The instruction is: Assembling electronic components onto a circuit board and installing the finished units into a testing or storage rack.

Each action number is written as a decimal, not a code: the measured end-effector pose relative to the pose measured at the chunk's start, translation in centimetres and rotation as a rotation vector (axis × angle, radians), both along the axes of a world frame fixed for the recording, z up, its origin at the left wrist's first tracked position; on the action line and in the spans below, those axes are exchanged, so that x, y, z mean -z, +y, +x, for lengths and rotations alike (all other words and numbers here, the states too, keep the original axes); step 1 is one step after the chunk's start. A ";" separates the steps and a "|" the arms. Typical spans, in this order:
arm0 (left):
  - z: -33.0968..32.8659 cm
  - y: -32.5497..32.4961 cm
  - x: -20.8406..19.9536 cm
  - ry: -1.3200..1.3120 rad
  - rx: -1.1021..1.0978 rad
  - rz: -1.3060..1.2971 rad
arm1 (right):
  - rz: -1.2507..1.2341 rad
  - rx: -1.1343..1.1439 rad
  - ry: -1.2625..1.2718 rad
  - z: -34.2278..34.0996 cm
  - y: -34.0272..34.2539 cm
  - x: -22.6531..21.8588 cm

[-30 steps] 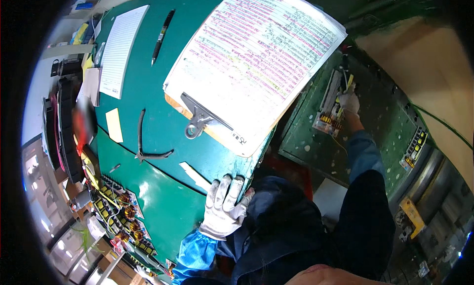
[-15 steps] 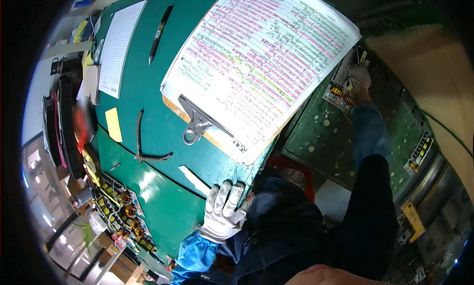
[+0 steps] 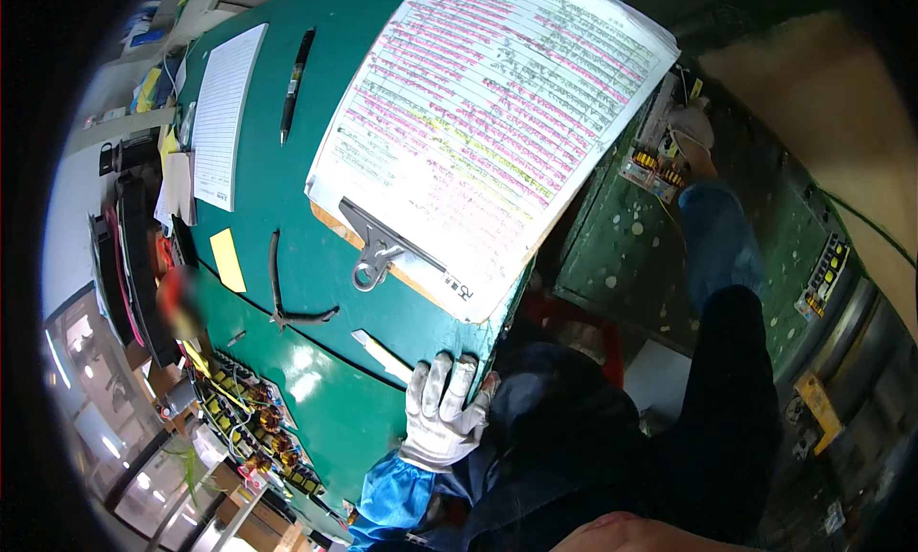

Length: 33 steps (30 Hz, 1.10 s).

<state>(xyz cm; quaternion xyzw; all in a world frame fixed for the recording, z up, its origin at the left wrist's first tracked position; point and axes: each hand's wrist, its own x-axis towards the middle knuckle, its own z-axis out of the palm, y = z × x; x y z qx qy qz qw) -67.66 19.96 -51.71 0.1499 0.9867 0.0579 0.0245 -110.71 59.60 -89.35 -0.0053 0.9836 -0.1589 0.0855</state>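
Observation:
My left hand [image 3: 442,413], in a white glove with greyed fingertips, lies flat at the edge of the green table [image 3: 316,179]. Its fingers are stretched out and hold nothing. Just beyond the fingertips is a narrow pale strip [image 3: 382,356]. Off to the right, my right hand [image 3: 692,127], also gloved, is curled at a circuit board [image 3: 655,165] with copper coils, on a lower speckled green surface [image 3: 622,237]. It seems to grip the board's edge, its fingertips partly hidden. Between the hands, a clipboard [image 3: 373,251] bears handwritten, highlighted sheets [image 3: 497,112].
Side cutters [image 3: 279,294], a yellow note [image 3: 228,260], a black pen [image 3: 296,86] and a lined pad [image 3: 228,117] lie on the table. Several circuit boards [image 3: 258,409] line its left side. Another board [image 3: 822,277] lies far right, near a yellow bracket [image 3: 818,413].
The whole view has shifted slightly, with the table items appearing a little lower and the clipboard further left. My left hand stays flat; my right hand stays at the circuit board.

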 end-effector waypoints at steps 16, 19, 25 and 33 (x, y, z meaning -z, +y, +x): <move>-0.8 0.0 -1.5 -0.027 -0.042 0.077 | 0.024 0.217 -0.212 0.5 -6.2 -4.8; -1.8 -0.3 -0.9 -0.025 0.010 0.169 | -0.123 0.294 -0.136 -5.3 -4.7 -7.9; 0.2 -0.5 0.5 0.041 -0.119 0.409 | -0.559 0.084 -0.355 9.8 0.2 -13.7; 1.3 -1.1 1.6 0.392 0.037 0.361 | -0.311 0.021 0.125 18.5 -2.1 -15.1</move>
